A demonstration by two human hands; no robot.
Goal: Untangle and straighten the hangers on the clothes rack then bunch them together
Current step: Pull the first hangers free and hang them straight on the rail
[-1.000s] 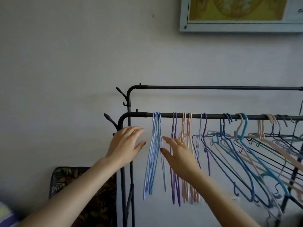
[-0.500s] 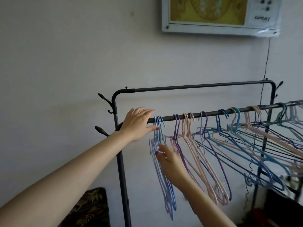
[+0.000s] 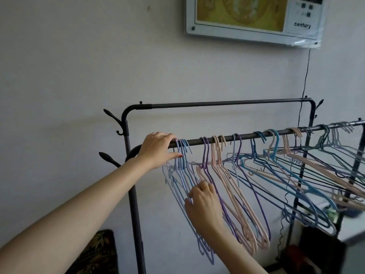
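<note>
A black clothes rack has a front rail (image 3: pixel 245 136) carrying many thin hangers. At its left end hangs a tight bunch of light blue hangers (image 3: pixel 182 155), then purple hangers (image 3: pixel 205 153) and pink hangers (image 3: pixel 218 155). Further right, blue, pink and dark hangers (image 3: pixel 292 169) lie tilted and crossed over one another. My left hand (image 3: pixel 158 150) rests over the rail's left end, fingers on top and thumb against the light blue hooks. My right hand (image 3: pixel 203 204) is lower, fingers curled round the wires of the light blue and purple hangers.
The rack's higher back rail (image 3: pixel 227 103) is bare. Coat hooks (image 3: pixel 112 116) stick out at the rack's left post. A framed picture (image 3: pixel 254 18) hangs on the wall above, with a thin cable (image 3: pixel 305 76) running down. A patterned cushion (image 3: pixel 96 254) sits low left.
My left hand rose from beside the light blue bunch onto the rail's left end. My right hand dropped lower and closed on the hanger wires. The view swung right, showing more of the rack.
</note>
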